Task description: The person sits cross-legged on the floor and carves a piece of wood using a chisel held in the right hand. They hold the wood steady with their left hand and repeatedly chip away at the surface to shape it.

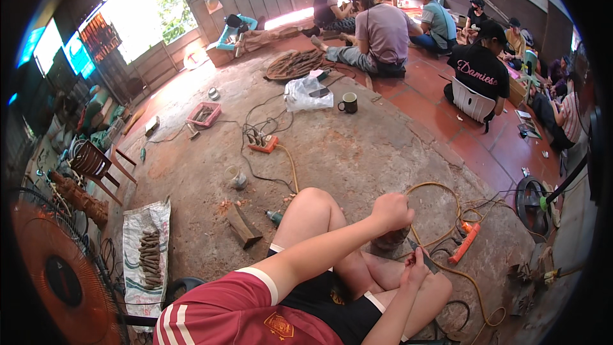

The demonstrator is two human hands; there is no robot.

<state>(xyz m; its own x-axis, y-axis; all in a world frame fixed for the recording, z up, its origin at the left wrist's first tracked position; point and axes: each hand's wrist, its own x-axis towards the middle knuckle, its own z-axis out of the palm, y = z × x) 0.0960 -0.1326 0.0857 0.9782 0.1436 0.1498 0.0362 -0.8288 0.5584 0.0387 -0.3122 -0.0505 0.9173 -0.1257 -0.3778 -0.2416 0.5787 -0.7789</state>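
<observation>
My left hand (pixel 392 213) is stretched forward past my knee, its fingers closed in a fist. What it holds, if anything, is hidden. Just below it sits a dark rounded container (pixel 390 241), partly covered by the hand and my leg. Over my crossed legs, my right hand (pixel 415 271) pinches a flat, thin dark-grey piece (pixel 429 260); its material is too small to make out. A dark wooden block (pixel 243 227) lies on the floor left of my knee, with a green-and-black tool (pixel 274 217) nearer to my leg.
Orange power strips (pixel 464 243) with looping cables lie right and ahead. A glass jar (pixel 235 177), pink basket (pixel 204 114), mug (pixel 348 103) and plastic bag (pixel 305 94) stand farther off. At left are a fan (pixel 64 275) and a sack (pixel 145 211) with carved sticks. Several people sit beyond.
</observation>
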